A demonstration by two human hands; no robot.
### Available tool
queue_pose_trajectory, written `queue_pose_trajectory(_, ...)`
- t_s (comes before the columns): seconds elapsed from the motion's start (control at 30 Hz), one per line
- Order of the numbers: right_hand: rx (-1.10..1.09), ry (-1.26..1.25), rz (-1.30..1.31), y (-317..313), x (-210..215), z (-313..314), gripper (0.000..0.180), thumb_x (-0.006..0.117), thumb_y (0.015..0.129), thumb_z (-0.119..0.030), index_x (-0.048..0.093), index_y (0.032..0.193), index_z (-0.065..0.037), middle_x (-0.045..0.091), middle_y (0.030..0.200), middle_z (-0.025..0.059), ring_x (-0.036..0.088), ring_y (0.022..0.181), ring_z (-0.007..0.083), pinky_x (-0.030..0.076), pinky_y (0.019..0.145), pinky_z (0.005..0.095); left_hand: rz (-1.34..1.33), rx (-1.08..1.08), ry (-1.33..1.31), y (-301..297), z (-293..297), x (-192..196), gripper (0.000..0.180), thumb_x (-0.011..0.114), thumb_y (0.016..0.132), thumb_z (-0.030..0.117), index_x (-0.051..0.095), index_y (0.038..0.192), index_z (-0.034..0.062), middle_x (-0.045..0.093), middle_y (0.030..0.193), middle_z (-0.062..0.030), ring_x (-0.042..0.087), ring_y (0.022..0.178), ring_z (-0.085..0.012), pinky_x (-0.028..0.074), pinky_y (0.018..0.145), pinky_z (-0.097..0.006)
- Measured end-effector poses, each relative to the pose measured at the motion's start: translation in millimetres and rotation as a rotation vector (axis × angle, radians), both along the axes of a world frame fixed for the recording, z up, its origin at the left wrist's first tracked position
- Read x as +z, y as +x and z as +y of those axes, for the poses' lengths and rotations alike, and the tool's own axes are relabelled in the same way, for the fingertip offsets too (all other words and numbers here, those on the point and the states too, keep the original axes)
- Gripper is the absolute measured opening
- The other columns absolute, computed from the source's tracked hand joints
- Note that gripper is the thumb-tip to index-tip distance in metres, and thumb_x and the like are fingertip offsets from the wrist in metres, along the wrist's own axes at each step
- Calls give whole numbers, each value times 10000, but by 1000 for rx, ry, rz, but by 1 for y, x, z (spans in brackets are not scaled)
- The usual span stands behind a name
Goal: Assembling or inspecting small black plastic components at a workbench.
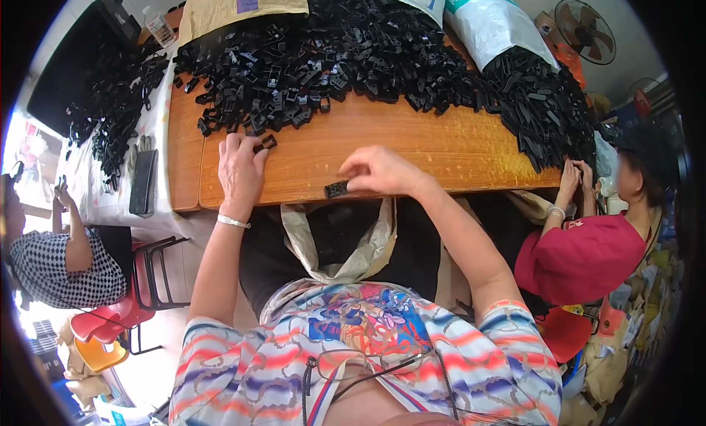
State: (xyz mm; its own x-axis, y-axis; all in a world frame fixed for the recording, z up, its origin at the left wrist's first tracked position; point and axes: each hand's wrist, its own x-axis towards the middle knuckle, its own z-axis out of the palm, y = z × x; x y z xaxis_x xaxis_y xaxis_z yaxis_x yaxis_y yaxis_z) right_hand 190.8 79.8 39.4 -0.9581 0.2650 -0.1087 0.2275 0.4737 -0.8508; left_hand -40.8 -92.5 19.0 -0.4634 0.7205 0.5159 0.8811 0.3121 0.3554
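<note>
My left hand [241,170] rests on the wooden table [434,143] near the front edge of the dark pile, fingers closed. Between its thumb and forefinger sits a small black plastic part [268,142]. Farther right, at the table's near edge, my right hand [382,171] pinches a black rectangular plastic piece [336,190] with thumb and fingers. Below that piece, an open pale sack [298,231] lies across my lap; its inside is dark. A wide heap of small black plastic parts [294,69] spreads over the far side of the table.
Sacks spill parts at the back: a brown one [246,11] and a white one [496,36]. More parts and a black case [144,182] lie on the left cloth-covered table [170,132]. Co-workers sit at left [66,268] and right [588,253]. A fan [585,30] stands far right.
</note>
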Motion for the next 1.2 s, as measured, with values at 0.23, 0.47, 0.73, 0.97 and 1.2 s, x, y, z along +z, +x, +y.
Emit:
queue_pose_trajectory(0.23,-661,797,144,-17,-24,82,203,705,802,-66,683,1004,-57,613,1011,135,639,899,325,526,764,410,-201,-100,-49,15,19,-8,128,713,798,114,615,842,45,563,914,-108,582,874,-320,483,734,-398)
queue_pose_trajectory(0.47,-664,788,-51,-20,-28,90,277,729,790,-89,646,1051,-46,626,1016,164,638,925,354,524,783,424,-258,-335,-79,54,59,-7,290,726,765,79,550,989,27,575,958,-155,577,917,-364,486,777,-429)
queue_pose_trajectory(0.73,-526,536,48,-3,-30,40,481,766,783,-202,565,1170,3,676,828,164,662,804,342,513,732,422,-413,-395,-98,76,63,-1,397,725,782,82,563,1140,34,608,959,-148,599,897,-341,496,749,-402)
queue_pose_trajectory(0.97,-485,501,56,7,-21,36,385,683,834,-152,586,1185,-29,655,958,191,641,884,370,508,761,439,-181,-459,-141,71,67,4,241,593,874,63,623,1109,102,573,932,-121,587,908,-307,503,758,-401)
queue_pose_trajectory(1.2,-493,671,157,2,-21,36,206,605,870,-122,665,1062,-82,647,974,178,630,867,387,512,751,463,-22,-602,-118,63,77,5,462,603,751,-80,647,1159,132,547,1001,-102,538,950,-306,497,768,-385)
